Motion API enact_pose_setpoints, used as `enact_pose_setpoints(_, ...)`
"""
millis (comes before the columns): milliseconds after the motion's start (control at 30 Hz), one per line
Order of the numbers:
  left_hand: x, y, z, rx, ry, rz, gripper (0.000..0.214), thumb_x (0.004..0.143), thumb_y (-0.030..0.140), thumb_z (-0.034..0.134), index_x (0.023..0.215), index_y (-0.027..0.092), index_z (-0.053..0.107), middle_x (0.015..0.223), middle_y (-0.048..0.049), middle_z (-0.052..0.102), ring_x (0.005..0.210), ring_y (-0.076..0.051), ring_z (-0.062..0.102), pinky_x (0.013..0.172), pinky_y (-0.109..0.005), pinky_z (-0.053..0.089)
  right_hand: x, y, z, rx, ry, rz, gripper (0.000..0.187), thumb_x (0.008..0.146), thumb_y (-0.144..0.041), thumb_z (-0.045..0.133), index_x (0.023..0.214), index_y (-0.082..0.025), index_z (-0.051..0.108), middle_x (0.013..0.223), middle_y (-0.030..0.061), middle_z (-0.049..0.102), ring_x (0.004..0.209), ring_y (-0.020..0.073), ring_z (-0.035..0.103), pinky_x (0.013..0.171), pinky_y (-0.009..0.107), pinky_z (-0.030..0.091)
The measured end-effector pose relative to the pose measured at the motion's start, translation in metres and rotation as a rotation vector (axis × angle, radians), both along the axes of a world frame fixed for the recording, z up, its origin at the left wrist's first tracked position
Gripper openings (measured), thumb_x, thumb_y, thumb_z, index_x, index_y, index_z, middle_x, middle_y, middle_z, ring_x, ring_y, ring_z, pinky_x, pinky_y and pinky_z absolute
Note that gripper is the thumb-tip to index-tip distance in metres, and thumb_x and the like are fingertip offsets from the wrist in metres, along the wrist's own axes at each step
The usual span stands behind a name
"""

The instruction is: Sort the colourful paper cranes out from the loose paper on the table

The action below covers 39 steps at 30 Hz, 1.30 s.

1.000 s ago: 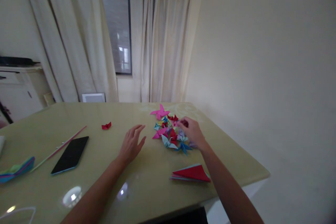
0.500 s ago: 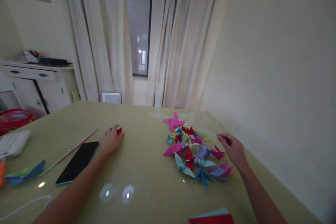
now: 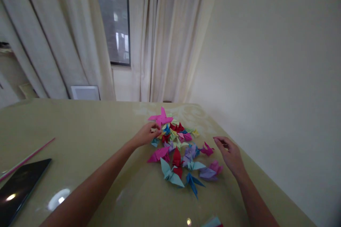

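My left hand (image 3: pixel 149 134) is at the left edge of a pile of folded paper pieces, thumb and fingers bent together; whatever is between them is hidden. Near its fingertips lie a pink paper star shape (image 3: pixel 161 117) and small red, yellow and blue folded pieces (image 3: pixel 173 134). On the right of the pile, my right hand (image 3: pixel 229 150) hovers with thumb and forefinger pinched; I cannot make out anything in the pinch. Closest to it is a magenta paper crane (image 3: pixel 207 149). Toward me lie a pale blue crane (image 3: pixel 170 175), a red crane (image 3: pixel 177 159), a blue crane (image 3: pixel 194 183) and a purple-pink one (image 3: pixel 211 171).
At the left of the table (image 3: pixel 87 124) lie a black phone or tablet (image 3: pixel 23 184) and a thin pink stick (image 3: pixel 34 152). A blue and red paper piece (image 3: pixel 213 222) shows at the bottom edge. A wall (image 3: pixel 266 78) borders the table's right side.
My left hand has travelled right, from near the black device to the pile; the red piece at its fingers is no longer distinguishable there. The view has turned right. My right hand stays beside the pile.
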<state>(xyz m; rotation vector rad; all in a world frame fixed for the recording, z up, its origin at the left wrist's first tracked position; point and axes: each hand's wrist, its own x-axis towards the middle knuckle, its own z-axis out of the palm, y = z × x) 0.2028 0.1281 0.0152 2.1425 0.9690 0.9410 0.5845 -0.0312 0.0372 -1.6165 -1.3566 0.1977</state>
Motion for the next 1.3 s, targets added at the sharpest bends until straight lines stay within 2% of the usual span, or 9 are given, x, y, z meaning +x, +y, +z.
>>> enact_pose_setpoints(133, 0.014, 0.002, -0.017, 0.019, 0.022, -0.044, 0.053, 0.085, 0.05, 0.072, 0.127, 0.018, 0.068, 0.13, -0.0138, 0.073, 0.118, -0.03, 0.069, 0.102, -0.045, 0.056, 0.009, 0.013, 0.003, -0.062, -0.089, 0.121, 0.042, 0.094, -0.058, 0.061, 0.112, -0.023, 0.075, 0.12, 0.0134, 0.076, 0.105, 0.03, 0.072, 0.094, 0.047, 0.058)
enact_pose_setpoints(267, 0.02, 0.01, -0.022, 0.041, 0.064, -0.052, 0.064, 0.082, 0.053, 0.075, 0.135, 0.018, 0.066, 0.136, -0.0156, 0.071, 0.126, -0.034, 0.065, 0.113, -0.053, 0.048, 0.007, 0.057, 0.007, -0.15, -0.247, 0.3, 0.052, 0.09, -0.06, 0.067, 0.125, -0.021, 0.071, 0.133, 0.0156, 0.07, 0.12, 0.0318, 0.067, 0.108, 0.052, 0.051)
enact_pose_setpoints(433, 0.038, 0.014, -0.025, 0.049, 0.078, -0.084, 0.067, 0.087, 0.056, 0.072, 0.142, 0.021, 0.063, 0.145, -0.0145, 0.067, 0.131, -0.033, 0.064, 0.115, -0.049, 0.048, -0.026, 0.124, 0.006, -0.284, -0.41, 0.479, 0.067, 0.088, -0.059, 0.073, 0.137, -0.014, 0.068, 0.149, 0.0227, 0.059, 0.142, 0.0365, 0.053, 0.122, 0.057, 0.036)
enact_pose_setpoints(600, 0.051, 0.003, -0.029, 0.095, 0.123, -0.134, 0.064, 0.084, 0.053, 0.076, 0.139, 0.021, 0.064, 0.142, -0.0146, 0.068, 0.132, -0.034, 0.062, 0.116, -0.052, 0.047, -0.067, 0.156, 0.004, -0.332, -0.459, 0.63, 0.06, 0.086, -0.045, 0.081, 0.138, -0.018, 0.068, 0.138, 0.0159, 0.067, 0.133, 0.0349, 0.058, 0.116, 0.053, 0.043)
enact_pose_setpoints(700, 0.052, -0.003, -0.018, 0.118, 0.187, -0.197, 0.065, 0.082, 0.048, 0.08, 0.138, 0.02, 0.065, 0.141, -0.0163, 0.068, 0.13, -0.035, 0.063, 0.113, -0.052, 0.049, -0.076, 0.152, 0.008, -0.38, -0.463, 0.733, 0.055, 0.086, -0.044, 0.082, 0.134, -0.019, 0.07, 0.127, 0.0132, 0.072, 0.12, 0.0323, 0.065, 0.109, 0.049, 0.05)
enact_pose_setpoints(833, 0.043, -0.006, 0.022, 0.204, 0.21, -0.149, 0.058, 0.082, 0.038, 0.08, 0.136, 0.021, 0.066, 0.144, -0.0157, 0.065, 0.134, -0.036, 0.058, 0.115, -0.054, 0.046, -0.061, 0.126, 0.021, -0.289, -0.396, 0.682, 0.059, 0.088, -0.048, 0.079, 0.139, -0.021, 0.065, 0.139, 0.0141, 0.066, 0.128, 0.0308, 0.062, 0.114, 0.05, 0.046)
enact_pose_setpoints(1000, 0.023, -0.022, 0.074, 0.084, 0.345, -0.311, 0.013, 0.092, 0.031, 0.067, 0.099, 0.024, 0.076, 0.099, -0.0037, 0.076, 0.094, -0.023, 0.07, 0.083, -0.032, 0.053, -0.026, 0.094, 0.048, -0.378, -0.292, 0.498, 0.045, 0.094, -0.052, 0.068, 0.128, -0.022, 0.068, 0.129, 0.0127, 0.071, 0.109, 0.0278, 0.07, 0.093, 0.044, 0.057)
enact_pose_setpoints(1167, 0.028, -0.052, 0.083, -0.071, 0.686, -0.428, 0.011, 0.08, 0.027, 0.078, 0.074, 0.022, 0.071, 0.07, 0.0021, 0.066, 0.062, -0.016, 0.059, 0.055, -0.026, 0.035, -0.016, 0.079, 0.064, -0.527, -0.471, 0.494, 0.039, 0.091, -0.052, 0.07, 0.111, -0.019, 0.071, 0.107, 0.0122, 0.077, 0.098, 0.0292, 0.072, 0.086, 0.04, 0.056)
enact_pose_setpoints(1300, 0.036, -0.064, 0.086, -0.233, 0.739, -0.576, 0.006, 0.077, 0.025, 0.079, 0.079, 0.024, 0.073, 0.065, 0.005, 0.067, 0.059, -0.016, 0.06, 0.051, -0.025, 0.035, -0.027, 0.071, 0.062, -0.592, -0.551, 0.521, 0.03, 0.086, -0.043, 0.076, 0.107, -0.021, 0.074, 0.104, 0.0107, 0.079, 0.093, 0.0286, 0.073, 0.08, 0.036, 0.054)
